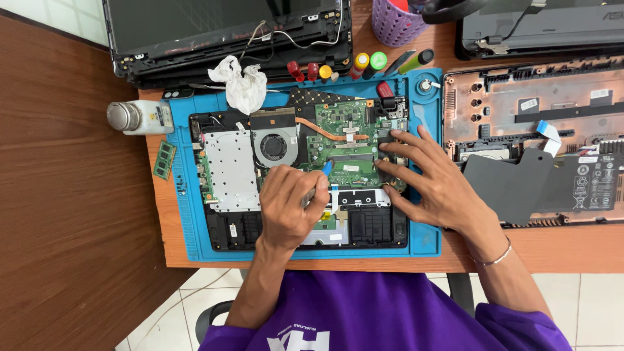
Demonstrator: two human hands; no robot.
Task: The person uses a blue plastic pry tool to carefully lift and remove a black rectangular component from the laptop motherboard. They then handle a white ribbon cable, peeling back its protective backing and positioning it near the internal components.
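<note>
An opened laptop base lies on a blue work mat, showing a green motherboard, a fan and a copper heat pipe. My left hand is closed around a small tool with a blue tip, and the tip touches the board near its middle. My right hand rests on the board's right part with its fingers spread, holding nothing. A thin bracelet is on that wrist.
A crumpled white tissue and several screwdrivers lie at the mat's top. A white bottle and a loose memory stick sit to the left. A laptop screen frame, a purple cup and a bottom cover with battery surround the mat.
</note>
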